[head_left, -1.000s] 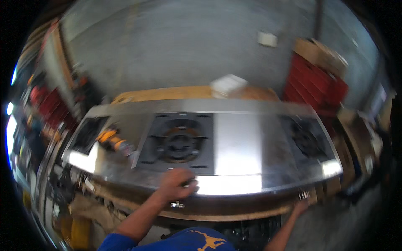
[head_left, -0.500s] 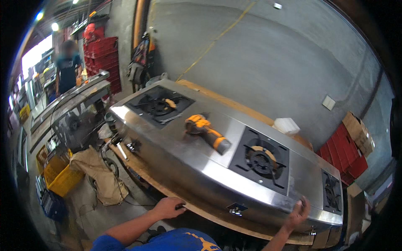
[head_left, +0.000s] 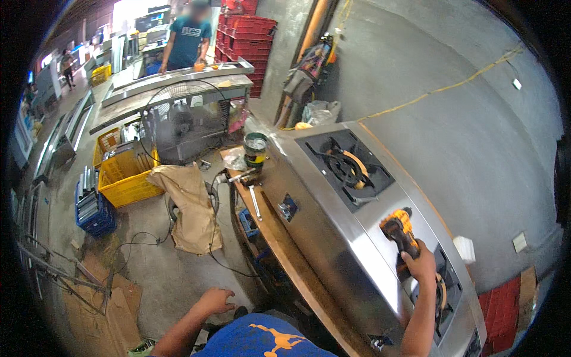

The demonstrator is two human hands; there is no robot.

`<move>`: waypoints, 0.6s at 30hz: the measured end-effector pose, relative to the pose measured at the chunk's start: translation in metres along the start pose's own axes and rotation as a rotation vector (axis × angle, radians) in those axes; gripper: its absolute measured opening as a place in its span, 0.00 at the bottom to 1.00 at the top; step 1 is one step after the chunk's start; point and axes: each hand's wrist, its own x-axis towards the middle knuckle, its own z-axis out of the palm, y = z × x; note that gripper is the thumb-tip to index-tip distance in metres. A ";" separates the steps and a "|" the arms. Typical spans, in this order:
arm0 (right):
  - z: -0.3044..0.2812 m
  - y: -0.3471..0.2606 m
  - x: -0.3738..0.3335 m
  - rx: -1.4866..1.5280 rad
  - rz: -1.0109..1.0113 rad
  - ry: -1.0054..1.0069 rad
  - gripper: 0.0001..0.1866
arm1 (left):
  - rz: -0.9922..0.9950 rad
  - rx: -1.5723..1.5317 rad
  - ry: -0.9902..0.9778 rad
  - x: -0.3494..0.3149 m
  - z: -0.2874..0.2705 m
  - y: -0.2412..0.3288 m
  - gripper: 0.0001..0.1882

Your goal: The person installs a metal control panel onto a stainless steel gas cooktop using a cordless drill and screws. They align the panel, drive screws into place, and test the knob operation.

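Observation:
My right hand (head_left: 421, 263) is wrapped around the handle of an orange and black cordless drill (head_left: 397, 225) on the steel top of a long gas stove (head_left: 372, 238). Beyond the drill is a black burner (head_left: 345, 168) with a pale ring; a second burner (head_left: 441, 290) is partly hidden by my right forearm. Low on the left, my left hand (head_left: 215, 301) hangs over the floor beside the bench, fingers loosely apart and nothing visible in them. On the stove's front panel is a metal valve fitting (head_left: 288, 207).
A wooden bench edge (head_left: 279, 256) runs along the stove front, carrying a wrench (head_left: 255, 202) and a can (head_left: 256, 150). Brown cloth (head_left: 191, 208), cables and yellow crates (head_left: 128, 184) occupy the floor left. A fan (head_left: 181, 119) and a co-worker (head_left: 187, 44) are behind.
My view has swung left. My right hand has moved from the stove's front edge to the drill and closed on its handle. My left hand has come away from the bench edge.

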 end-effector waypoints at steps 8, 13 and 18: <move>0.007 0.004 0.009 0.092 -0.011 0.071 0.37 | -0.114 -0.044 -0.239 0.082 -0.005 -0.027 0.32; 0.004 0.005 0.012 0.147 0.059 0.047 0.38 | 0.137 0.039 -0.082 0.160 -0.095 -0.033 0.27; -0.001 0.002 0.016 0.052 0.067 0.009 0.38 | 0.025 -0.276 0.678 0.230 -0.215 -0.036 0.15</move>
